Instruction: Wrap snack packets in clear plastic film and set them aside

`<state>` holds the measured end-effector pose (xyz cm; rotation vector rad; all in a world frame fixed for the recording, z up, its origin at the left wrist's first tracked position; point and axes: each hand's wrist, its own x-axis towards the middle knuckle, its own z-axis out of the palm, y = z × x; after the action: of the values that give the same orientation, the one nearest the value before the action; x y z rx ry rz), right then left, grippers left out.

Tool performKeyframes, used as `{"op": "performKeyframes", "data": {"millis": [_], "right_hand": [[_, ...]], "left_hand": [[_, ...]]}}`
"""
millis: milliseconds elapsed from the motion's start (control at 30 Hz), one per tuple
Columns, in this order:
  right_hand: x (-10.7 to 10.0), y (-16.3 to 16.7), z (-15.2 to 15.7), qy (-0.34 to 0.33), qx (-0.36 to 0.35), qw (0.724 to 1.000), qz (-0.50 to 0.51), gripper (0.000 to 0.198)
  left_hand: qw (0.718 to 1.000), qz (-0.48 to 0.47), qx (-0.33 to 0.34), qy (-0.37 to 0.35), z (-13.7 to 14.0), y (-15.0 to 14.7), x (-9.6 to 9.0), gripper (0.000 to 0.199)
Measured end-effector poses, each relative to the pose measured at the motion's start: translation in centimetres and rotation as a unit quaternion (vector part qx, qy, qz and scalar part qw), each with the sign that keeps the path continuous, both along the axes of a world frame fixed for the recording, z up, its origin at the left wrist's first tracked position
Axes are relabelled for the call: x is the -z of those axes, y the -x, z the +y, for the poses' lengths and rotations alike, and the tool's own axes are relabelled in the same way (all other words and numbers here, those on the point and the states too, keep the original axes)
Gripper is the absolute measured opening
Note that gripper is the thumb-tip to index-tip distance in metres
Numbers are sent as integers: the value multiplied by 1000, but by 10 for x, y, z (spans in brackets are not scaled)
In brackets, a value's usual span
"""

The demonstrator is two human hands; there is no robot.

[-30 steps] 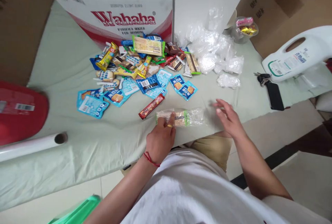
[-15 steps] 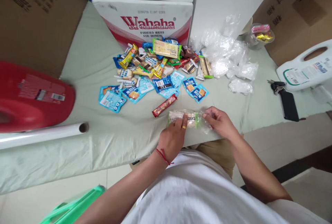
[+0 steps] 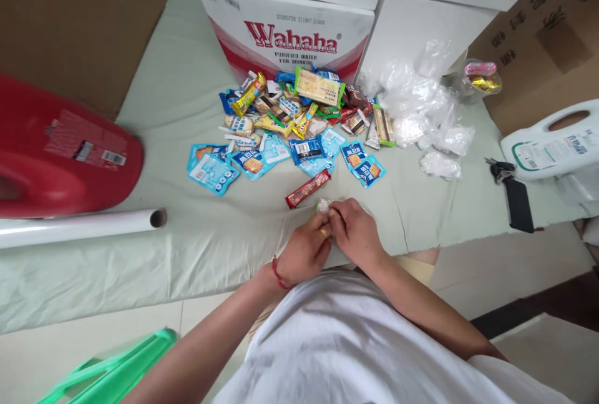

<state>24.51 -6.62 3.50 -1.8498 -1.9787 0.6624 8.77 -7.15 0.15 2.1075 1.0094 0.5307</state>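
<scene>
My left hand (image 3: pixel 305 249) and my right hand (image 3: pixel 358 233) meet close together at the table's front edge, fingers closed. Between and beneath them is a biscuit packet (image 3: pixel 323 205) in a clear plastic bag, mostly hidden by the fingers. My left fingers grip the packet, while my right fingers and thumb pinch the bag against it. Just beyond the hands lies a red snack bar (image 3: pixel 307 188). Light-blue biscuit sachets (image 3: pixel 214 173) are spread in front of a heap of mixed wrapped snacks (image 3: pixel 281 110).
Crumpled clear plastic bags (image 3: pixel 416 104) are piled right of the snacks, near a small tub of sweets (image 3: pixel 482 82). A white carton (image 3: pixel 290 35) stands behind. Farther right are a white jug (image 3: pixel 552 142), keys and a black phone (image 3: pixel 518 204). At left, a red jug (image 3: pixel 75 154) and white roll (image 3: pixel 79 226).
My right hand has moved left over the packet, bringing the bag's end to my left hand. The packet is now mostly covered. The camera view has shifted slightly.
</scene>
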Motion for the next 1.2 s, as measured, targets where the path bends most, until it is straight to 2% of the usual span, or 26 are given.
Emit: {"op": "performKeyframes", "data": {"millis": [33,100,167,200,233,267,333,400,467,533,600,667,767,867,933,1033,1100,1133,1200], "right_hand": [[0,1,-4,-6,-3,1000,-14,31],[3,5,-11,-19,-10,998,-53,34],[7,11,-20,-29,-32,994,-98,40],[10,14,-25,-32,-45,992,-116,44],[13,17,-30,-33,-56,990,-129,47],[16,20,-35,-30,-60,989,-135,48],[20,22,-46,-18,-63,989,-131,45],[20,18,-57,-5,-89,989,-119,43],[15,7,-67,4,-156,984,-83,46],[6,-10,-74,15,-223,975,-8,47],[-2,-32,-80,37,-239,966,92,34],[-8,-54,-82,58,-185,965,175,25],[-9,-81,-80,63,-39,967,243,21],[-6,-99,-73,58,92,950,293,22],[-3,-106,-67,51,151,930,332,25],[1,-107,-55,32,211,892,400,26],[3,-101,-46,32,231,856,462,34],[4,-95,-41,40,229,835,498,41],[5,-79,-32,75,202,798,562,57]], "left_hand": [[997,-73,-23,16,-2,6,1,33],[973,-191,-119,43,-6,14,2,33],[944,-247,-217,42,-10,16,-1,30],[939,-252,-233,30,-9,15,-4,30],[945,-242,-220,14,-8,14,-7,31],[959,-221,-177,-2,-5,12,-9,35],[986,-156,-44,-35,4,8,-10,45],[992,-86,62,-69,14,5,-6,53],[988,-28,109,-102,20,6,1,57],[983,14,127,-133,21,7,7,60],[977,56,132,-161,18,6,10,65],[969,103,125,-189,14,2,9,70],[954,170,108,-220,14,-9,6,72],[943,209,94,-242,28,-17,5,61],[942,219,89,-237,41,-20,2,49],[972,169,37,-157,54,-22,-8,42],[996,53,-39,-60,55,-26,-17,43],[997,-20,-70,-3,52,-30,-21,47],[977,-146,-107,112,44,-39,-26,51]]}}
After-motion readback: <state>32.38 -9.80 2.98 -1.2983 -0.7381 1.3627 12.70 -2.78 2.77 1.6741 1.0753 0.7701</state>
